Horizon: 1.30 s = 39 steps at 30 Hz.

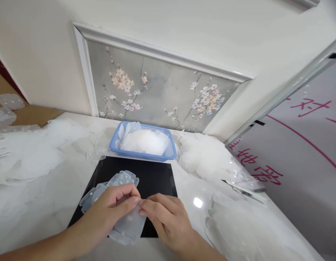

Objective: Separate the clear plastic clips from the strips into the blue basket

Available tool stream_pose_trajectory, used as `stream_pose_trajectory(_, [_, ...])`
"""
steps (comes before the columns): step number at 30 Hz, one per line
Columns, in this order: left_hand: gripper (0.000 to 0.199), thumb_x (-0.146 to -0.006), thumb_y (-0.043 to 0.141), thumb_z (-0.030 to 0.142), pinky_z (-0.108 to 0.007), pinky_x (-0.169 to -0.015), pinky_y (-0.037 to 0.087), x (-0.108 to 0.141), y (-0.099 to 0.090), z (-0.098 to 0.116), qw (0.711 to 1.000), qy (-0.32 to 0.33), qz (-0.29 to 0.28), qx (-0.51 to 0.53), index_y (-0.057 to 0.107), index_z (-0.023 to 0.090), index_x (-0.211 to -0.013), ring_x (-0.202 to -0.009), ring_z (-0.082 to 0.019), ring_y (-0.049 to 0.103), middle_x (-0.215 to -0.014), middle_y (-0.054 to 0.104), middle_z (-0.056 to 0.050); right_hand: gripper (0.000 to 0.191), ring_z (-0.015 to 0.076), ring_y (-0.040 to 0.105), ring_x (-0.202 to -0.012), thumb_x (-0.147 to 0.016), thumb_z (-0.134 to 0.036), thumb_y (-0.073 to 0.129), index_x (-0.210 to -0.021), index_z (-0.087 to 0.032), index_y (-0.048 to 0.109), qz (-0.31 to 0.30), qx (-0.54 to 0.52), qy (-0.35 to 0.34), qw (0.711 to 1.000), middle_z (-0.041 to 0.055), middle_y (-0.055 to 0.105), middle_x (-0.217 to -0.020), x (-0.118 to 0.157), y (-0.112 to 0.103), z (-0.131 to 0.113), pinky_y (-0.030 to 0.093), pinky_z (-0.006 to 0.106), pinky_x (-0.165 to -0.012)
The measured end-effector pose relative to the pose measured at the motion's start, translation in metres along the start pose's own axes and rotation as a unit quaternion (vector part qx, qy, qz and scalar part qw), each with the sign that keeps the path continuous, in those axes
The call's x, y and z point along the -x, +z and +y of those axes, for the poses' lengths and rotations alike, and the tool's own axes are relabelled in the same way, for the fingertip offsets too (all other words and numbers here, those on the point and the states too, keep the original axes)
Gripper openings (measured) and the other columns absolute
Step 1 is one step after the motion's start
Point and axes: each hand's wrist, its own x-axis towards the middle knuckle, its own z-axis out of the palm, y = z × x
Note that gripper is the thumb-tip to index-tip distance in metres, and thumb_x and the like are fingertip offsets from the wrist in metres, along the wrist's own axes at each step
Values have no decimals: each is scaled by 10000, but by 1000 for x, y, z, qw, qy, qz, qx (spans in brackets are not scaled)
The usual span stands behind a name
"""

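Both hands meet over a black mat (154, 177) on the white tabletop. Thumb and fingers of my left hand (116, 203) pinch a thin, frosted translucent plastic piece (127, 230) with rounded edges and pale dots. My right hand (168, 217) has its fingertips closed at the same piece's upper right edge, touching the left fingertips. The exact pinch point is partly hidden by the fingers. More frosted dotted pieces (121, 178) lie on the mat just behind and left of my left hand.
A blue plastic basket (142, 156) with a white translucent heap stands behind the mat. Piles of similar pieces lie at left (26, 152), at back right (206, 154) and at front right (238, 228). Cardboard (34, 115) is at far left; a whiteboard (301, 156) leans at right.
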Motion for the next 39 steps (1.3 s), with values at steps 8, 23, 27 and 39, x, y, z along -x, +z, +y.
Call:
stream_pose_trajectory(8, [363, -906, 540, 527, -255, -549, 259, 3, 1, 4, 1000, -6, -7, -12, 578, 199, -756, -603, -123, 354, -640, 408, 49, 201, 113, 646, -605, -1026, -129, 416, -1033, -192, 606, 43, -28, -15, 999, 4, 695, -733, 0, 4, -2, 493, 214, -555])
stream_pose_trajectory(23, [366, -899, 548, 526, -256, -541, 241, 5, 2, 6, 1000, 1, -3, -25, 560, 196, -740, -597, -119, 331, -633, 380, 52, 241, 105, 659, -585, -1037, -134, 377, -993, -209, 602, 46, -56, 6, 997, -7, 701, -699, -3, 6, -4, 497, 203, -528])
stream_pose_trajectory(27, [379, -880, 567, 546, -252, -542, 245, 2, 1, 6, 1000, -11, -9, -12, 572, 193, -741, -600, -118, 338, -638, 396, 49, 165, 100, 648, -586, -1025, -177, 459, -894, -214, 552, 59, -78, 25, 995, -15, 690, -699, -1, 8, -2, 499, 196, -555])
stream_pose_trajectory(39, [424, -906, 487, 572, -283, -690, 441, -17, -18, 3, 997, -8, 65, -31, 704, 215, -979, -772, -184, 578, -824, 649, -18, 244, 105, 585, -565, -927, -64, 440, -937, -214, 633, -40, 54, -8, 998, 78, 717, -1013, -19, -19, -10, 454, 214, -500])
